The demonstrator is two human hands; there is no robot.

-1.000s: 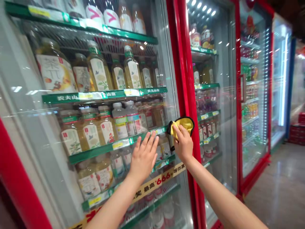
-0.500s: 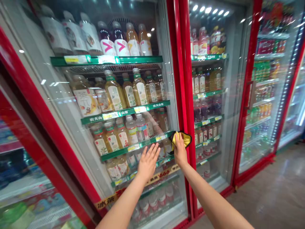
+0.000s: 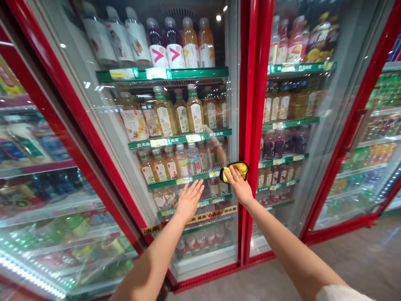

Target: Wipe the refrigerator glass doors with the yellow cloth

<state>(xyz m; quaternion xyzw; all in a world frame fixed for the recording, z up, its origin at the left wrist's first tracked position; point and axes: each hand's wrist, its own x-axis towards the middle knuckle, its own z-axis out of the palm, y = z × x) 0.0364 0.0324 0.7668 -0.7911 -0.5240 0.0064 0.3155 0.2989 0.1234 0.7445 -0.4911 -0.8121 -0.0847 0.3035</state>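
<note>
Yellow cloth (image 3: 242,168): located under my right hand (image 3: 239,188), toward 4 o'clock from centre of view, laid on the cooler's glass where it meets the red frame (image 3: 246,104).

Observations, left to right. Left forearm enters from 7 o'clock. Left hand (image 3: 188,205) sits between 6 and 7 o'clock, back of the hand toward me, fingers open, straight and fanned, tips pointing toward 1 o'clock. It holds nothing; whether the palm touches the glass, I cannot tell. Strip of printed lettering (image 3: 213,215) runs behind it toward 3 o'clock. Drink bottles (image 3: 194,113) stand on shelves inside, up toward 12 o'clock.

Right forearm enters from 5 o'clock, pale sleeve (image 3: 341,292) at its lower end. Wrist slightly bent; fingers extended and a little apart over the cloth, tips toward 11 o'clock, spread on it rather than closed round it.

Cloth appearance: bright yellow face, black edging, outline rounded and somewhat rumpled; yellow shows between and beyond my fingers, a dark border at its 9 o'clock side.
</note>
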